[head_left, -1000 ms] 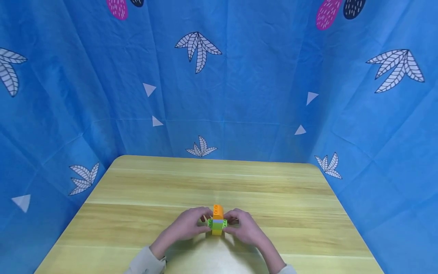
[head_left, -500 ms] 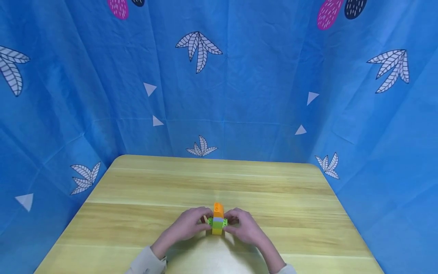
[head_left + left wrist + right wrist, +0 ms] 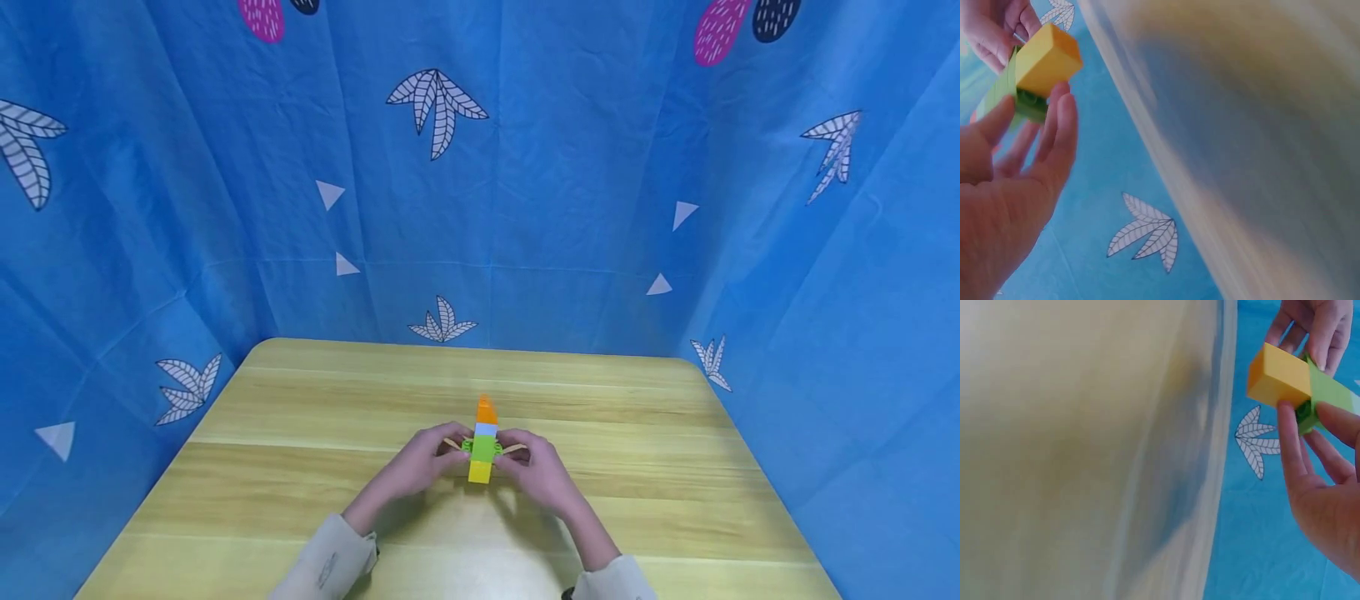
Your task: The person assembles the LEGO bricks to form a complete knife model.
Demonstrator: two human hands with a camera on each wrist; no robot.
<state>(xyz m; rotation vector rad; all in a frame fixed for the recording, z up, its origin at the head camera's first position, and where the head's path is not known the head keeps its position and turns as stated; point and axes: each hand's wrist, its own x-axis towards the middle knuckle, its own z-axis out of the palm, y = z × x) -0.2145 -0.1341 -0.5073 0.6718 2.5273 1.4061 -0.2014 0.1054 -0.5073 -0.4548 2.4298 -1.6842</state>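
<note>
A small stack of toy building bricks [image 3: 483,447] is held between both hands over the middle of the table. From the top it runs orange with a slanted side, pale blue, green, then yellow, and green studded ends stick out on either side. My left hand [image 3: 420,461] pinches the left green end, thumb in front and fingers behind. On the opposite side my right hand [image 3: 542,473] pinches the other green end. Both wrist views show the yellow brick [image 3: 1049,62] at the bottom free of fingers; the orange top is mostly hidden there.
A wood-grain table [image 3: 300,400] with rounded far corners lies beneath the hands. Blue curtain cloth [image 3: 555,167] printed with leaves and triangles hangs close behind it and along both sides. Shadows of the hands fall on the tabletop.
The brick stack has risen off the table and away from the person, both hands moving with it. It now tilts, its orange top pointing farther back and slightly right.
</note>
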